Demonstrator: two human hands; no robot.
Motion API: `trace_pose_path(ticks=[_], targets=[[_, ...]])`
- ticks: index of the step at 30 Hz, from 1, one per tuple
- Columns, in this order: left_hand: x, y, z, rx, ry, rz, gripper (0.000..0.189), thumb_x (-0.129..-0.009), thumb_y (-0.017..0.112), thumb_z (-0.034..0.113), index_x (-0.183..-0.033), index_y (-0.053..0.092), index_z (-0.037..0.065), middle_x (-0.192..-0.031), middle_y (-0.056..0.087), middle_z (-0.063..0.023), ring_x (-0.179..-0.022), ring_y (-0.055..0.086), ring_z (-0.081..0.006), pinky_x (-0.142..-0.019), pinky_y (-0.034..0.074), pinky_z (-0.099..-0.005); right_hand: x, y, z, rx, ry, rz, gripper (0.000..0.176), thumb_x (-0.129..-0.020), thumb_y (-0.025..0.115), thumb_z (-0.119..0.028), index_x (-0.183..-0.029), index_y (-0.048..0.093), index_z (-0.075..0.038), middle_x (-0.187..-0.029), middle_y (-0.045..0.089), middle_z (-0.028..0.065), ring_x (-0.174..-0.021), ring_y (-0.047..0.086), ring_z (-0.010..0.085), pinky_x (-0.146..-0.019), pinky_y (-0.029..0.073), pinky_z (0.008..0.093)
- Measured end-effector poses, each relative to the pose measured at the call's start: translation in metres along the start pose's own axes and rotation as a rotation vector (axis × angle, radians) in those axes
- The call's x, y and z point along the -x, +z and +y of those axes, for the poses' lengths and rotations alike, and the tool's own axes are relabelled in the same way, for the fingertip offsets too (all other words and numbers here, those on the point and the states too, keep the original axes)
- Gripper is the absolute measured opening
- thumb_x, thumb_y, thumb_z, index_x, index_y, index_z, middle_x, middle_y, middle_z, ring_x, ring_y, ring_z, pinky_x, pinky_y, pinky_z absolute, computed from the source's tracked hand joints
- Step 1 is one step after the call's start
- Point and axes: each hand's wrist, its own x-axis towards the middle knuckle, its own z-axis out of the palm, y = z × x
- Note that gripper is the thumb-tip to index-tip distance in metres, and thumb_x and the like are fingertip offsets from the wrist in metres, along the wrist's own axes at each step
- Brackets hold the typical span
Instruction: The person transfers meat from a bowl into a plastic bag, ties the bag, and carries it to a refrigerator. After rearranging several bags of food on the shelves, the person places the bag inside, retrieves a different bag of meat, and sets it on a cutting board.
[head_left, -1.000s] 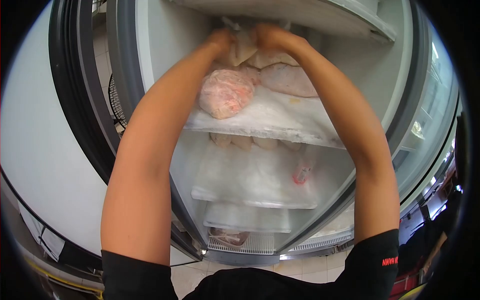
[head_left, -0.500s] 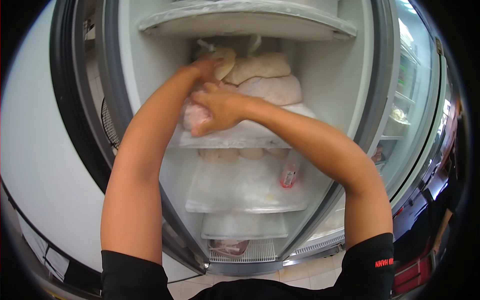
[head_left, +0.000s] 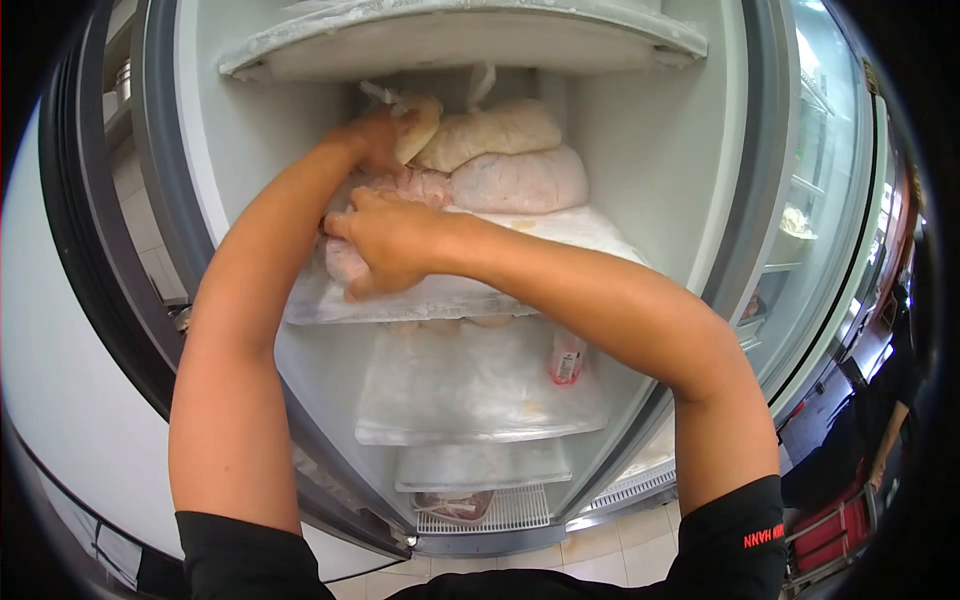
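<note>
View from the head, looking down along two bare arms that reach into an open upright freezer (head_left: 660, 150). Black short sleeves (head_left: 740, 540) show at the bottom edge.

The right hand (head_left: 390, 245) crosses in from the right to the front left corner of a frosted shelf (head_left: 540, 285). Its fingers (head_left: 365, 285) are curled down tightly over a pink bag (head_left: 342, 262) of frozen meat, which lies at that corner of the shelf, mostly hidden under the hand.

The left hand (head_left: 372, 140) is higher and further back, against the left end of a stack of bags on the same shelf. It touches a small tan bag (head_left: 422, 118) with a knotted top. Its fingers are hidden behind the hand, so I cannot tell whether they grip the bag or only press on it.

Just right of the small tan bag lies a larger tan bag (head_left: 495, 130), resting on a pale pink bag (head_left: 525, 180). An upper shelf (head_left: 450, 40), thick with frost, sits close above the stack.

Below, a lower shelf (head_left: 470, 385) is coated in ice, with a small red-labelled packet (head_left: 567, 362) near its right side. At the bottom, a wire rack (head_left: 500, 512) holds one more bag (head_left: 452, 503).

At the far right edge, well apart from the freezer, another person in dark clothes (head_left: 890, 400) is partly in view.
</note>
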Motion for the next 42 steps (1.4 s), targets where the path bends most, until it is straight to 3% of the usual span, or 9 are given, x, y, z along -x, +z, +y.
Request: trace_pose_path(ticks=[10,13,16,18,23,28,31,38,42], targets=[[0.0,0.019,-0.018,0.035,0.025,0.014,0.113,-0.061,0.081,0.04,-0.15,0.015,0.02,-0.144,0.028,-0.029,-0.134,0.031,-0.0402,-0.108,0.033,-0.0428,0.023,-0.024,0.026,-0.042,-0.176,0.024,0.063,-0.07,0.069,-0.026,-0.128,0.051,-0.01,-0.118,0.053,0.0178,-0.107,0.053,0.0353,-0.089,0.045,0.0432],[0.026,0.042,-0.033,0.206,0.125,0.303,0.111,-0.062,0.08,0.038,-0.15,0.015,0.018,-0.138,0.041,-0.0262,-0.13,0.039,-0.0393,-0.105,0.038,-0.0424,0.036,-0.041,0.032,-0.163,-0.096,-0.183,0.066,-0.071,0.072,-0.032,-0.13,0.049,-0.012,-0.121,0.053,0.0189,-0.111,0.052,0.0347,-0.094,0.043,0.0417],[0.052,0.004,-0.007,0.406,-0.183,0.133,0.086,-0.069,0.075,0.042,-0.138,0.039,0.006,-0.131,0.051,-0.022,-0.119,0.052,-0.0352,-0.096,0.046,-0.0417,0.045,-0.036,0.033,-0.357,0.091,-0.096,0.078,-0.072,0.074,-0.045,-0.135,0.043,-0.012,-0.128,0.052,0.0206,-0.118,0.05,0.0347,-0.099,0.04,0.0404],[0.059,-0.013,0.0,0.395,-0.461,-0.494,0.055,-0.083,0.061,0.046,-0.122,0.055,0.007,-0.111,0.064,-0.0148,-0.099,0.063,-0.027,-0.079,0.053,-0.0359,0.052,-0.032,0.028,-0.355,0.156,-0.097,0.09,-0.071,0.072,-0.057,-0.14,0.038,-0.01,-0.134,0.048,0.0223,-0.123,0.047,0.0354,-0.103,0.037,0.04],[0.106,0.002,0.031,0.964,-0.452,-0.552,0.043,-0.09,0.048,0.053,-0.107,0.061,0.016,-0.099,0.063,0.0005,-0.084,0.059,-0.0136,-0.065,0.05,-0.0288,0.055,-0.011,0.035,-0.355,0.114,-0.067,0.107,-0.068,0.075,-0.058,-0.142,0.028,0.003,-0.135,0.043,0.0284,-0.125,0.045,0.0365,-0.106,0.035,0.0386],[0.109,0.007,0.027,1.239,-0.585,-0.384,0.047,-0.094,0.039,0.054,-0.107,0.06,0.013,-0.101,0.061,-0.0052,-0.073,0.057,-0.0135,-0.057,0.049,-0.0272,0.046,0.024,0.038,-0.247,-0.016,0.262,0.103,-0.062,0.083,-0.043,-0.138,0.032,0.003,-0.13,0.048,0.0268,-0.121,0.048,0.0354,-0.103,0.038,0.0375],[0.119,-0.004,0.034,1.659,-0.586,-0.23,0.03,-0.093,0.046,0.036,-0.084,0.056,0.009,-0.062,0.048,0.0004,-0.041,0.034,-0.0039,-0.032,0.024,-0.0161,0.056,0.016,0.03,-0.382,0.057,0.342,0.099,-0.06,0.085,-0.038,-0.136,0.035,0.003,-0.127,0.051,0.025,-0.119,0.05,0.0341,-0.101,0.04,0.037],[0.108,-0.023,0.071,1.824,-0.415,-0.214,0.025,-0.099,0.043,0.024,-0.09,0.056,0.005,-0.063,0.049,0.001,-0.043,0.04,-0.0012,-0.031,0.032,-0.0128,0.066,0.011,0.024,-0.229,0.527,0.471,0.077,-0.064,0.074,-0.025,-0.132,0.042,-0.009,-0.107,0.063,0.0234,-0.1,0.061,0.0376,-0.087,0.047,0.0421],[0.118,-0.008,0.097,1.992,-0.462,-0.266,0.031,-0.098,0.044,0.031,-0.112,0.054,0.004,-0.105,0.057,-0.0153,-0.081,0.061,-0.0206,-0.061,0.056,-0.0242,0.082,0.009,0.039,-0.003,0.462,0.444,0.066,-0.067,0.075,-0.023,-0.124,0.043,-0.011,-0.108,0.059,0.0209,-0.097,0.06,0.0395,-0.08,0.048,0.0466]])
